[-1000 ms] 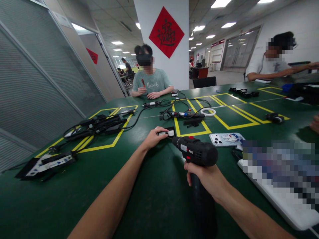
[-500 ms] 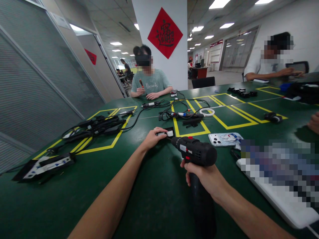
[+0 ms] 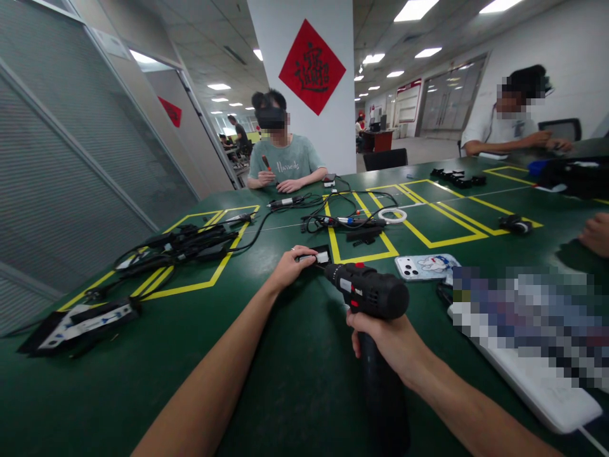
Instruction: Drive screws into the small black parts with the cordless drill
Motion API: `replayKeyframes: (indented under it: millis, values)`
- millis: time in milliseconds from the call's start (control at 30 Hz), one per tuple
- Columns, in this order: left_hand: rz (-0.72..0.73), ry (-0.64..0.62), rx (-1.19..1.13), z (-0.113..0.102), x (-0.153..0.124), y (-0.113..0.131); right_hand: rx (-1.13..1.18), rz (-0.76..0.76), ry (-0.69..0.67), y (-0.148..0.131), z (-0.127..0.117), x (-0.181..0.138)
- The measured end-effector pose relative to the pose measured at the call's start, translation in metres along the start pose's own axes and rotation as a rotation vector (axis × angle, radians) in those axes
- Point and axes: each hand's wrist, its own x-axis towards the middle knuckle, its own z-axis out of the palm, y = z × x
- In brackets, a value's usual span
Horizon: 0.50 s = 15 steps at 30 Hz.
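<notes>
My right hand (image 3: 378,333) grips a black cordless drill (image 3: 368,291) by its handle. The chuck points away to the left, close to the fingers of my left hand (image 3: 291,268). That hand is closed on a small white and black part (image 3: 322,257) near the table's middle. Its kind is too small to make out, and my fingers cover some of it. The drill's tip lies right beside this part; whether they touch I cannot tell.
Tangled black cables (image 3: 185,244) lie at left, beside a white and black piece (image 3: 92,324). Ahead are more cables and a white ring (image 3: 392,216). A phone (image 3: 423,266) and a white slab-like object (image 3: 547,390) lie at right. A person (image 3: 288,158) opposite holds a screwdriver (image 3: 267,164).
The view has shifted slightly, so the surroundings sit a little further left. Both hands, the drill and the small part keep nearly the same places relative to each other.
</notes>
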Motion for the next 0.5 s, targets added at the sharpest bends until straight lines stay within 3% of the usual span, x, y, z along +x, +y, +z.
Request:
replayKeyframes:
  millis: [500]
  values:
    - [0.003,0.028,-0.020,0.0020,0.0014,-0.0003,-0.061,0.006,0.015,-0.0031,0.0053,-0.0031]
